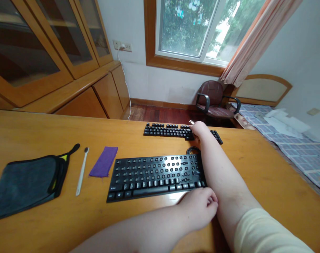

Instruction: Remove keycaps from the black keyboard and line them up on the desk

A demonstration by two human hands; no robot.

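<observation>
A black keyboard (156,175) lies in front of me. Its upper rows show bare key stems, while keycaps sit on the lower rows. Farther back, loose black keycaps (167,131) are laid out in keyboard-like rows. My right hand (199,130) reaches over the right part of these rows, fingers closed and mostly hidden. A small silvery tip (191,122) sticks out beyond it; its kind is unclear. My left hand (200,205) rests curled at the keyboard's near right edge, with no object visible in it. My right forearm covers the keyboard's right end.
Left of the keyboard lie a purple cloth (104,162), a toothbrush (82,172) and a dark grey cloth pouch or mitt (28,181). A coiled cable (193,150) sits behind the keyboard. Past the table's far edge stand a chair (214,96) and a bed (283,131).
</observation>
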